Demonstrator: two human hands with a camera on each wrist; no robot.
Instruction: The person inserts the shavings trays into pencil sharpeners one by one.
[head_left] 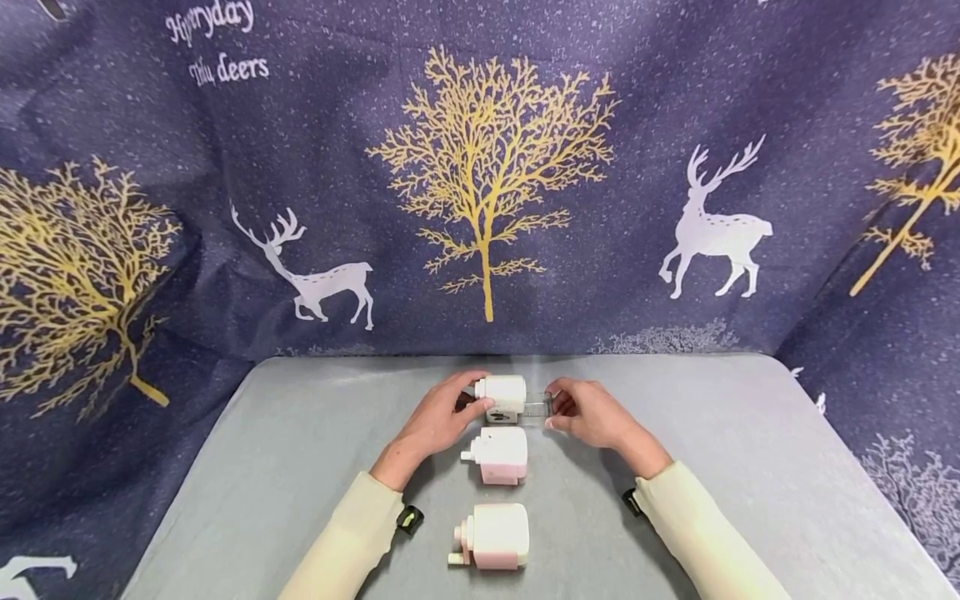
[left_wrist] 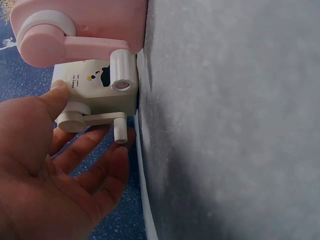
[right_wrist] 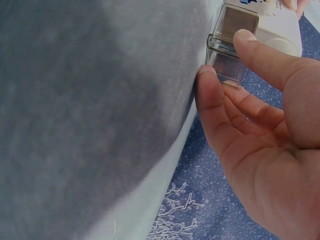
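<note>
A white hand-crank pencil sharpener (head_left: 504, 390) with a small printed picture stands farthest back in the row. My left hand (head_left: 438, 418) grips its crank end, thumb on the near side and fingers round the far side. In the left wrist view, its crank handle (left_wrist: 120, 129) hangs in front of those fingers. From the sharpener's right end a clear drawer (head_left: 537, 406) sticks out. My right hand (head_left: 594, 414) pinches the drawer's outer end between thumb and fingers. The right wrist view shows the drawer's see-through wall (right_wrist: 235, 22) beside the thumb.
Two pink-and-white crank sharpeners stand nearer me in line, a middle one (head_left: 501, 458) and a front one (head_left: 501, 533), cranks to the left. They are on a grey table (head_left: 300, 467). A dark blue cloth (head_left: 585, 275) with trees and deer hangs behind the table's back edge.
</note>
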